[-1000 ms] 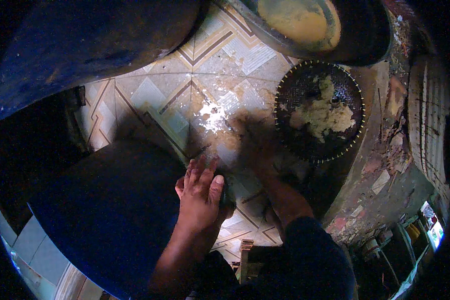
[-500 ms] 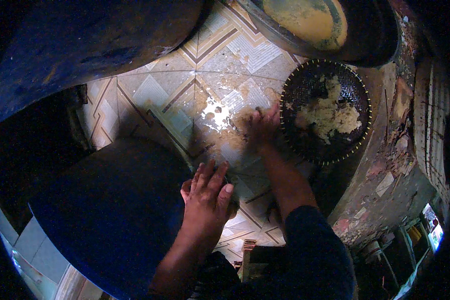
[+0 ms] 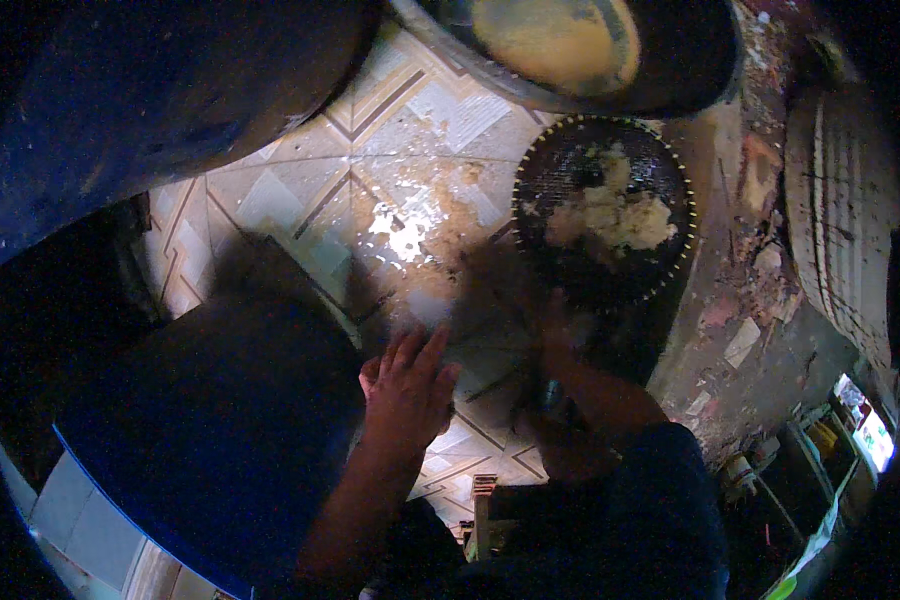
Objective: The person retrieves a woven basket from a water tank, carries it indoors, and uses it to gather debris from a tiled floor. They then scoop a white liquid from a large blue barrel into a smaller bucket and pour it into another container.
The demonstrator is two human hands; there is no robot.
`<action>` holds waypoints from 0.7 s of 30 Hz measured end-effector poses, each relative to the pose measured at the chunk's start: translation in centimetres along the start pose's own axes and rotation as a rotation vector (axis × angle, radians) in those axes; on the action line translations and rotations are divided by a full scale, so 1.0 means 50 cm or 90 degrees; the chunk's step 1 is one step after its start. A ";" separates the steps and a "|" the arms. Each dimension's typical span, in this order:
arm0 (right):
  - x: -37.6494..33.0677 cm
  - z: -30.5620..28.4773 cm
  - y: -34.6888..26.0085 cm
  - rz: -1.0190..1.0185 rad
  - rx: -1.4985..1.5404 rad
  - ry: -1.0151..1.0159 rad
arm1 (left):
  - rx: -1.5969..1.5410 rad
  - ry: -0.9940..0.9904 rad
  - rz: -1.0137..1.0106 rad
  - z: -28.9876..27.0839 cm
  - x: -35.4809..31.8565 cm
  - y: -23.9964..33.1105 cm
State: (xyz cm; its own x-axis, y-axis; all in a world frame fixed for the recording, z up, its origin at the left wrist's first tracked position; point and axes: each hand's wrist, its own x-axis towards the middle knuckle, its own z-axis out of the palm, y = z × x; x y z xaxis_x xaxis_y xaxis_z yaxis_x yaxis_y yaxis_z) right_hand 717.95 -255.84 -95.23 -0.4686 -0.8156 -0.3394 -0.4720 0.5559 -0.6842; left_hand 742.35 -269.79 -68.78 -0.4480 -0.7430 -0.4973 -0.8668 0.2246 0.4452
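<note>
My left hand [image 3: 405, 385] hovers over the tiled floor beside a big dark blue rounded vessel, fingers stretched forward and nothing visible in them. My right hand [image 3: 555, 335] is in shadow and smeared by motion, just below the near rim of a round woven tray; its fingers cannot be made out. The tray [image 3: 542, 180] is dark with pale stitches around its edge. Lumps of wet beige mash [image 3: 620, 215] lie in it. Left of the tray, a shiny puddle [image 3: 402, 232] and beige smears [image 3: 460, 225] cover part of the patterned floor [image 3: 275, 195].
The blue vessel [image 3: 210, 420] takes up the lower left. Another large dark vessel [image 3: 170, 100] bulges in from the upper left. At the top, a dark tub [image 3: 685, 60] holds a yellowish surface [image 3: 555, 40]. Crumbling wall and rubble [image 3: 740, 340] run along the right.
My right hand has drawn back from the wet floor towards me and into shadow. My left hand keeps nearly the same pose. The whole view has shifted, so tray and tub appear further left.
</note>
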 end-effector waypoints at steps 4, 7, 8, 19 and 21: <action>0.042 -0.115 0.124 0.234 0.150 0.037 | -0.005 -0.050 0.033 0.026 0.009 0.022; 0.072 -0.189 0.123 0.210 -0.047 -0.080 | 0.084 -0.075 0.161 0.034 0.014 0.036; 0.080 -0.219 0.106 0.189 -0.146 -0.130 | 0.107 -0.093 0.158 0.035 0.014 0.042; 0.067 -0.347 -0.050 0.479 0.654 0.095 | 0.070 -0.150 0.122 0.076 0.029 0.075; 0.046 -0.339 0.001 0.383 0.666 0.030 | 0.050 -0.182 0.032 0.087 0.022 0.071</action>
State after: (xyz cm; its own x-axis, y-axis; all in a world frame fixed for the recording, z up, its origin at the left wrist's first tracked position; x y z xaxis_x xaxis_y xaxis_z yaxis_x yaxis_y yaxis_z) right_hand 704.22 -254.96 -85.09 -0.4426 -0.4516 -0.7747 0.6546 0.4279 -0.6233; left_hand 737.83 -267.06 -71.00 -0.5252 -0.5241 -0.6705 -0.8509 0.3137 0.4213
